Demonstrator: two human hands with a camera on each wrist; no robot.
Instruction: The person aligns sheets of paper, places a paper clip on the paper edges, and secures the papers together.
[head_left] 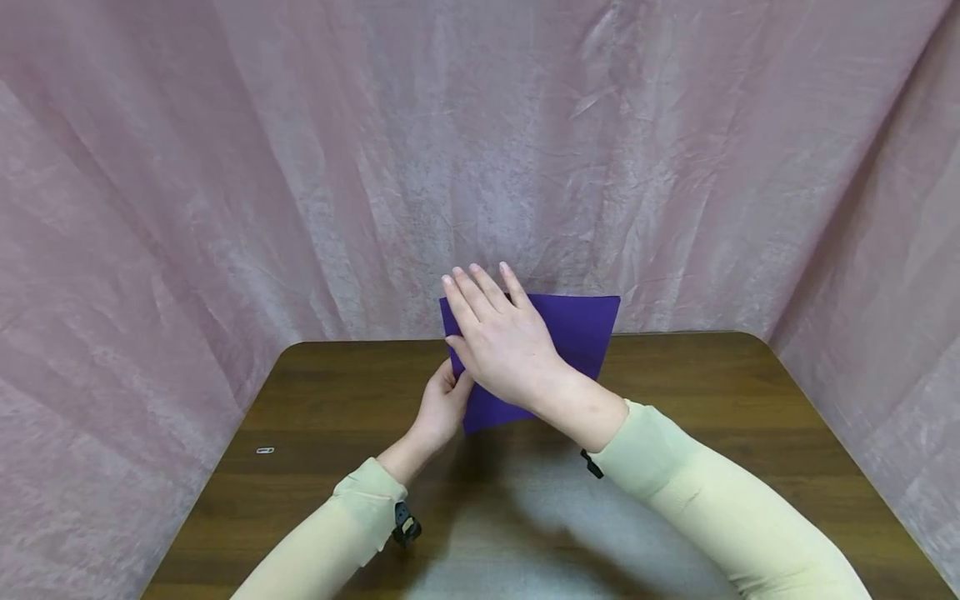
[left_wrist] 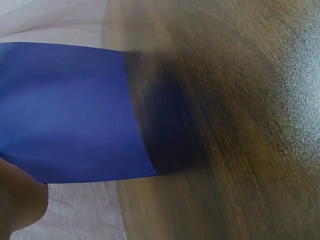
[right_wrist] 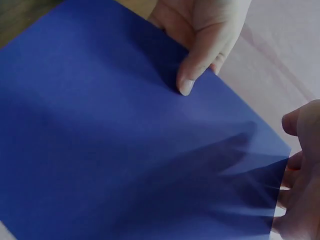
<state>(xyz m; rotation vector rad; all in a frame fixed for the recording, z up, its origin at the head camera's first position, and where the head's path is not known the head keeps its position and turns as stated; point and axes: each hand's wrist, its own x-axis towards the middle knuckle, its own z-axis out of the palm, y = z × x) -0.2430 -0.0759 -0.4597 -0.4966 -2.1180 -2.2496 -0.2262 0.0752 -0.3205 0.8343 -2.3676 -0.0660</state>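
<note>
A purple sheet of paper or thin card (head_left: 581,329) is held up above the far part of the table, looking bluer in the left wrist view (left_wrist: 70,115). My left hand (head_left: 441,406) pinches its left edge, with the thumb (right_wrist: 187,82) lying on the near face in the right wrist view. In front of the sheet's upper left part is my right hand (head_left: 506,342), its fingers straight and reaching past the top edge. Shadows of those fingers fall on the sheet near its corner. Whether the right hand touches the sheet, I cannot tell.
A small white paper clip (head_left: 265,450) lies on the left side of the brown wooden table (head_left: 337,392). Pink curtains (head_left: 375,167) hang behind the table and along both sides. A pale glare spreads over the near middle of the tabletop.
</note>
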